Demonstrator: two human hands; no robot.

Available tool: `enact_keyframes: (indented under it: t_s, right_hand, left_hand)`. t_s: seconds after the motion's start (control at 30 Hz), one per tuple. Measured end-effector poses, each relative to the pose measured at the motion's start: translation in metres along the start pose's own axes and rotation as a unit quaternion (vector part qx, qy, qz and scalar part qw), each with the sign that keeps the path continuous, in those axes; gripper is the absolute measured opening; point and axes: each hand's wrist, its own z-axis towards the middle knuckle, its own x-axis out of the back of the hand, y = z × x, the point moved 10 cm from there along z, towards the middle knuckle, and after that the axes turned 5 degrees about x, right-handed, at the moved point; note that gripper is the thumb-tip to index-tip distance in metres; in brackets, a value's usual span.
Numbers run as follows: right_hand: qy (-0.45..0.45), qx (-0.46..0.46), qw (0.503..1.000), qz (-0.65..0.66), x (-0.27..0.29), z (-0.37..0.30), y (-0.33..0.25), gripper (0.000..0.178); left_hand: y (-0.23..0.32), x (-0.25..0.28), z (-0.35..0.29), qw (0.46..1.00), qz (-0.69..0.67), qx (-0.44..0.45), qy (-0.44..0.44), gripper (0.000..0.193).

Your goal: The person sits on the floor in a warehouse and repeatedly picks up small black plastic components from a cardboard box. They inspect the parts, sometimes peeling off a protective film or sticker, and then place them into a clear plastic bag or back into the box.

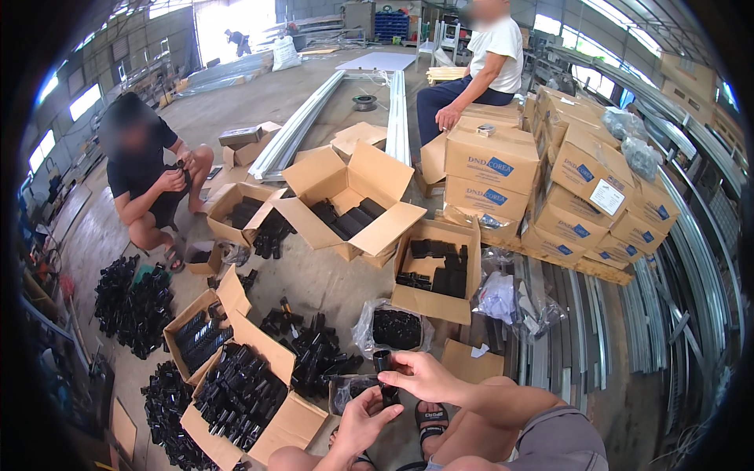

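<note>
My right hand [424, 377] grips a short black plastic tube-shaped part [382, 361], held upright with its round open end on top. Just below, my left hand [363, 420] has its fingers closed around the lower end of the black piece, and whether that is a second part I cannot tell. Under the hands stands a small box of black pieces [343, 386], partly hidden by them. Beyond it sits a carton lined with clear plastic [429, 334], filled with small black parts.
Left of me lie an open carton of black parts [292, 424] and loose black heaps [133, 302]. Ahead are open cartons [377, 169]. A co-worker squats at left [145, 173]; another sits [495, 59] by stacked boxes [581, 173]. Metal profiles [652, 314] lie right.
</note>
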Motion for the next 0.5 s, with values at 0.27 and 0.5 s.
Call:
enact_keyframes:
  t_s: [0.27, 0.5]
  right_hand:
    - [0.004, 0.026, 0.999, 0.034, 0.003, -0.001, -0.012, 0.036]
    - [0.031, 0.191, 0.977, -0.085, 0.011, -0.002, -0.070, 0.038]
  left_hand:
    - [-0.007, 0.001, 0.007, 1.000, 0.018, -0.001, -0.006, 0.041]
    - [-0.012, 0.002, 0.006, 1.000, -0.014, 0.012, -0.016, 0.045]
